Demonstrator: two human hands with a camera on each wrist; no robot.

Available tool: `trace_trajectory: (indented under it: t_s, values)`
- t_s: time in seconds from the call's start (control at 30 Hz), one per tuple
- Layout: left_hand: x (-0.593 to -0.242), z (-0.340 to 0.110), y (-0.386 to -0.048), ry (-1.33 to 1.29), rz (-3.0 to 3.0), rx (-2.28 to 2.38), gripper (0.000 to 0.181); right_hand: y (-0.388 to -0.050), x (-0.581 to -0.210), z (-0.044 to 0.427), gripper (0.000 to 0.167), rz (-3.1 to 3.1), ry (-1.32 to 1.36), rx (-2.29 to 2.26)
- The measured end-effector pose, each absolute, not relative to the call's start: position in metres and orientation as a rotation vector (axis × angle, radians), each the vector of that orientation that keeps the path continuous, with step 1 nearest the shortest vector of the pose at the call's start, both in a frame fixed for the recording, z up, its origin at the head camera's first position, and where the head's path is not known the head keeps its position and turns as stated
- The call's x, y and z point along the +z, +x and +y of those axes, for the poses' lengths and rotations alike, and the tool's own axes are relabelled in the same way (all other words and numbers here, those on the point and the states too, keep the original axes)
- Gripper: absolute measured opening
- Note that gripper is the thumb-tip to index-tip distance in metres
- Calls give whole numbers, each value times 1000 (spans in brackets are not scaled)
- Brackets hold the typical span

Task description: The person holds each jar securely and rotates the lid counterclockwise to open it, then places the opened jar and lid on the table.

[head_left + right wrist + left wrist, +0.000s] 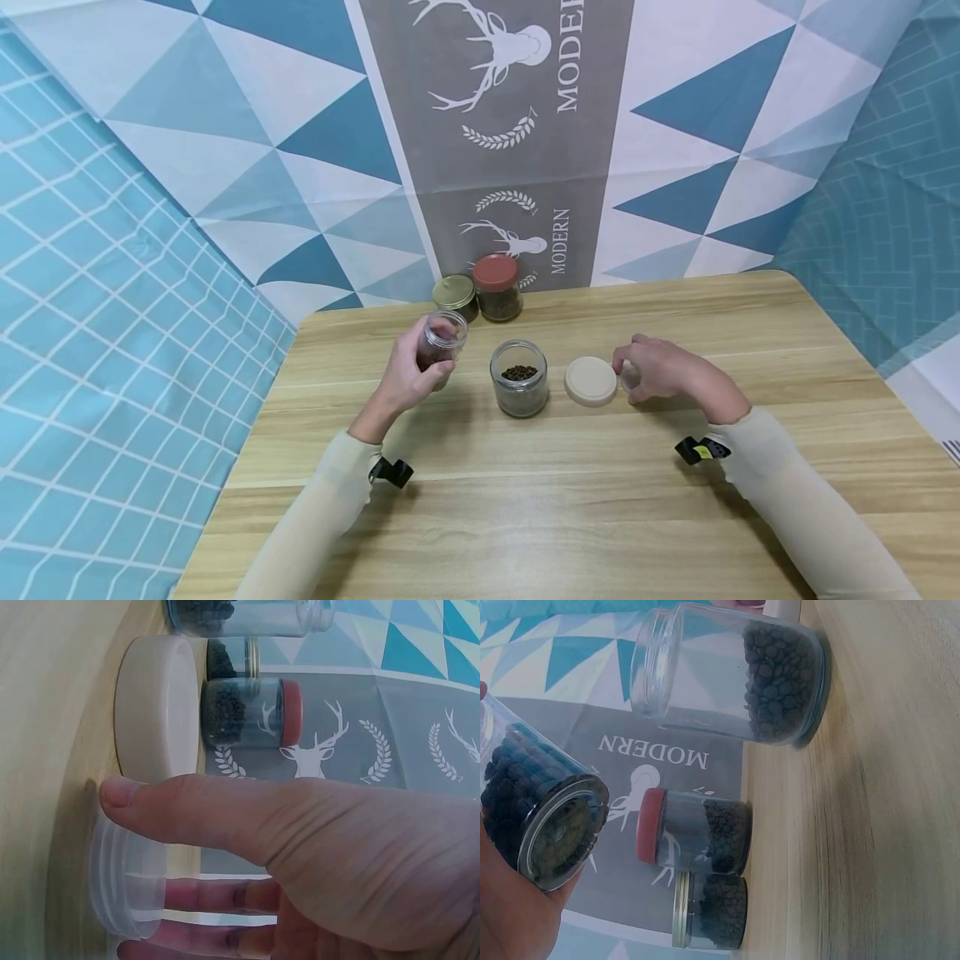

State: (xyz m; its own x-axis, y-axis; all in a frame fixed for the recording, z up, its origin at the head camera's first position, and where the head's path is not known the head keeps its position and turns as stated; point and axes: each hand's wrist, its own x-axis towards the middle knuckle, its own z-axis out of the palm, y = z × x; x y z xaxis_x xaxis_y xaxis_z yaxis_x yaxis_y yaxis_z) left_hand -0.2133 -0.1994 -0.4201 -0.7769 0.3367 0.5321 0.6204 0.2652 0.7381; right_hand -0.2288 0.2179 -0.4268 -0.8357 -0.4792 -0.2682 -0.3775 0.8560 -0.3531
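My left hand point(420, 367) grips a small clear jar point(547, 795) of dark pieces, held above the table with its open mouth upward; fingers and thumb wrap its side. To its right an open glass jar point(521, 392), partly filled with dark pieces, stands on the table. A cream lid point(590, 381) lies flat beyond that jar. Beside this lid, my right hand point(663, 371) has thumb and fingers around the rim of a translucent lid point(124, 877), which is low at the tabletop. Whether that lid touches the table cannot be told.
At the back of the wooden table point(525, 500) stand a red-lidded jar point(498, 292) and a gold-lidded jar point(455, 296), side by side, both with dark contents. A patterned cloth point(517, 158) hangs right behind them, and blue grid cloth point(112, 333) hangs at the left.
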Motion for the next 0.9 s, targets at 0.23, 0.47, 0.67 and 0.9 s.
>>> trace_trajectory:
  t_s: [0.23,0.47,0.67,0.9]
  values:
    - [-419,-201,-212,-875,-2278,-1517,49,-230,-416,218,47,2665,-615,-434]
    - [-418,-201,-213,-868,-2293,-1501,49,-230,-404,218,53,2672,-607,-443]
    - [-417,-201,-213,-877,-2301,-1504,50,-228,-392,219,51,2691,-625,-454]
    - [-418,-201,-214,-882,-2281,-1548,55,-228,-387,219,50,2707,-637,-465]
